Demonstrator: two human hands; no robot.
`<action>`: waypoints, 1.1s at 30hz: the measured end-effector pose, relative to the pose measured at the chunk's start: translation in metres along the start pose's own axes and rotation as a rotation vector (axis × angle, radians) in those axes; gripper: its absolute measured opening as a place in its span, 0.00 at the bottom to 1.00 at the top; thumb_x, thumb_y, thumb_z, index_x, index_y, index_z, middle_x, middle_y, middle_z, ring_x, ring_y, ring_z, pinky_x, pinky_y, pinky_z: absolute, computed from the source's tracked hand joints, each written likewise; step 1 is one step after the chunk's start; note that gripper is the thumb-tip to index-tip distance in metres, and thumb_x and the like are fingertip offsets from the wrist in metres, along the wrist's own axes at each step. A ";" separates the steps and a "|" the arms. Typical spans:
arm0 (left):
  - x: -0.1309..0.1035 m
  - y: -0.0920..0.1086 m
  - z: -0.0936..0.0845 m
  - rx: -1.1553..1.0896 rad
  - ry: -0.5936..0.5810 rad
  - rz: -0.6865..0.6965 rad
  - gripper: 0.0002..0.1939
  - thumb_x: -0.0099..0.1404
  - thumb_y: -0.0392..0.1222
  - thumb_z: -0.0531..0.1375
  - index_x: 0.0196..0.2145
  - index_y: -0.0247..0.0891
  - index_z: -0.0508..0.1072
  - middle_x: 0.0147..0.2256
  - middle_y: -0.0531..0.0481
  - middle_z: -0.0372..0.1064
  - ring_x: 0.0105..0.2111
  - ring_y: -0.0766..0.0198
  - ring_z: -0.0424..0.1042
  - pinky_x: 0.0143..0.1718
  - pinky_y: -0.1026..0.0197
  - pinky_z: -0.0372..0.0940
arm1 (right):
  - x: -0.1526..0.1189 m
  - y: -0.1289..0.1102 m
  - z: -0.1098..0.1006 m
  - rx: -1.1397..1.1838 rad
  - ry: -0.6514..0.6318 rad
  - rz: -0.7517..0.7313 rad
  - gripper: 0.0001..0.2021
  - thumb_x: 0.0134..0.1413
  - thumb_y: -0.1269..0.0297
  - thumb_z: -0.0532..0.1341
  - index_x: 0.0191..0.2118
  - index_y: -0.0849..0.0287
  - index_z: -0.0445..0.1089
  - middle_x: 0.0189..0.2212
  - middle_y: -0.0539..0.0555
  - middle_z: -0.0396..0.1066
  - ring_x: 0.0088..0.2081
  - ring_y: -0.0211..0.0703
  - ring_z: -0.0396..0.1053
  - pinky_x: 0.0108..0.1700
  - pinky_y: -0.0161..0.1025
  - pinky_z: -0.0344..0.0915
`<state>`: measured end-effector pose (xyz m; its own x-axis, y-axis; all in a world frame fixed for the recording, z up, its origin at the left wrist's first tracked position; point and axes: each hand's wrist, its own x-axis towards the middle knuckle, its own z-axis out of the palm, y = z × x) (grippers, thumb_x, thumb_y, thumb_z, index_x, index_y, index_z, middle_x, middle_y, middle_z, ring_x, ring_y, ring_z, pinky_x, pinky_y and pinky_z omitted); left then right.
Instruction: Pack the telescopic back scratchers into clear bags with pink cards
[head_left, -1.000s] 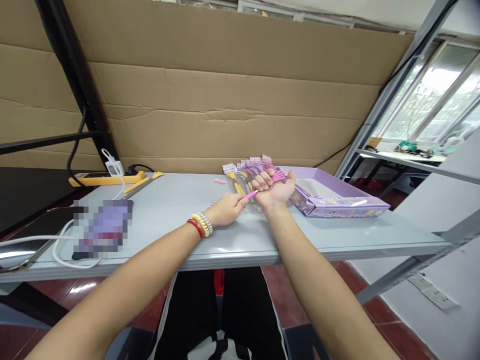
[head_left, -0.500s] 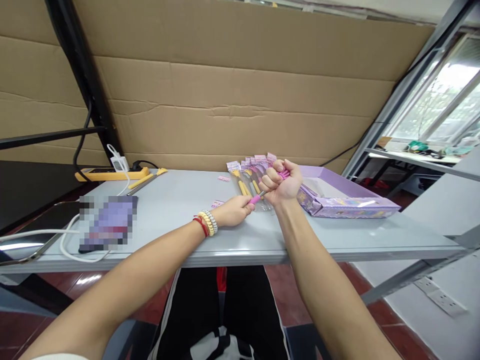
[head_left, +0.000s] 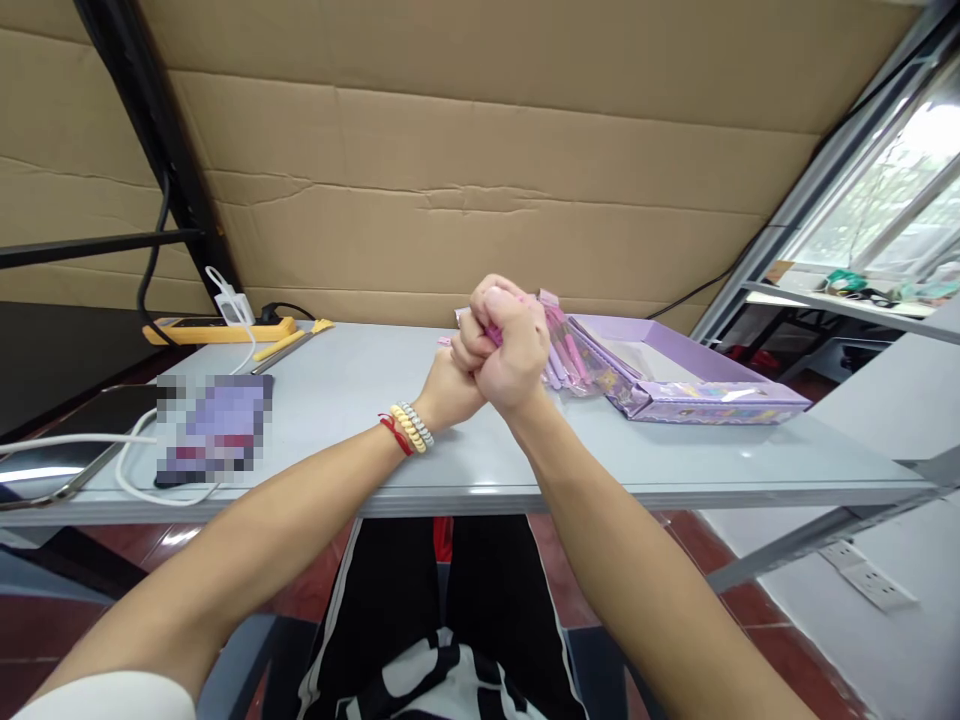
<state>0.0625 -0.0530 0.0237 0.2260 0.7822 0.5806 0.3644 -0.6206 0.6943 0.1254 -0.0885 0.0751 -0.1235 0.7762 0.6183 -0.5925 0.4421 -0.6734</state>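
My right hand is a fist around a pink back scratcher, and only a bit of pink shows between the fingers. Close against that fist is my left hand, closed on the handle end; its fingertips are hidden behind the right hand. Just right of the fists lie several pink and purple back scratchers in clear bags. A loose yellow back scratcher with a metal shaft rests at the back left of the table.
An open purple box stands on the grey table at the right. To the left are a phone, a white cable and a yellow power strip. Cardboard lines the back.
My right hand has moved left, up against my left hand, so the metal shaft between them no longer shows. The view has tilted slightly.
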 end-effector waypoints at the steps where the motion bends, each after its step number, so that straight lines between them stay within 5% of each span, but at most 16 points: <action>1: 0.001 0.000 -0.001 0.003 0.035 0.007 0.03 0.54 0.34 0.60 0.23 0.36 0.71 0.27 0.48 0.72 0.34 0.62 0.70 0.34 0.63 0.65 | 0.003 0.001 0.001 -0.002 -0.003 -0.002 0.20 0.54 0.56 0.60 0.24 0.54 0.46 0.14 0.40 0.38 0.14 0.27 0.35 0.13 0.28 0.37; 8: 0.006 -0.003 -0.004 0.069 0.138 -0.009 0.04 0.51 0.34 0.61 0.21 0.33 0.70 0.23 0.48 0.71 0.27 0.65 0.67 0.25 0.66 0.60 | 0.020 0.007 0.004 -0.012 0.011 0.024 0.22 0.54 0.51 0.60 0.24 0.54 0.45 0.14 0.40 0.38 0.14 0.27 0.35 0.13 0.29 0.36; 23: 0.006 -0.003 -0.005 0.034 0.075 0.023 0.04 0.52 0.35 0.61 0.28 0.34 0.73 0.28 0.47 0.74 0.32 0.63 0.69 0.28 0.66 0.61 | 0.024 0.009 0.002 -0.012 0.065 0.085 0.22 0.54 0.53 0.60 0.24 0.54 0.45 0.14 0.39 0.36 0.13 0.27 0.34 0.13 0.28 0.35; 26: -0.002 0.005 0.004 -0.126 -0.074 0.003 0.01 0.53 0.34 0.60 0.27 0.35 0.71 0.24 0.50 0.71 0.27 0.65 0.68 0.26 0.65 0.62 | 0.020 -0.002 -0.004 -0.047 0.096 0.193 0.22 0.54 0.54 0.60 0.24 0.54 0.45 0.14 0.39 0.35 0.12 0.26 0.33 0.12 0.28 0.34; 29: -0.011 0.012 0.006 -0.262 -0.427 0.033 0.06 0.56 0.36 0.59 0.22 0.36 0.67 0.17 0.52 0.65 0.21 0.68 0.64 0.24 0.64 0.60 | 0.007 -0.026 -0.015 -0.094 0.117 0.299 0.20 0.55 0.56 0.59 0.23 0.54 0.46 0.13 0.39 0.35 0.12 0.26 0.32 0.12 0.27 0.33; 33: -0.015 0.009 0.004 -0.263 -0.728 0.199 0.08 0.58 0.42 0.61 0.25 0.35 0.71 0.24 0.50 0.71 0.26 0.68 0.66 0.29 0.64 0.60 | -0.011 -0.059 -0.036 -0.099 0.171 0.365 0.20 0.55 0.55 0.59 0.22 0.54 0.47 0.12 0.39 0.36 0.12 0.27 0.32 0.11 0.28 0.33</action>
<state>0.0659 -0.0702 0.0196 0.8308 0.4377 0.3437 0.0501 -0.6739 0.7371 0.1905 -0.1069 0.0929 -0.1721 0.9498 0.2613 -0.4538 0.1590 -0.8768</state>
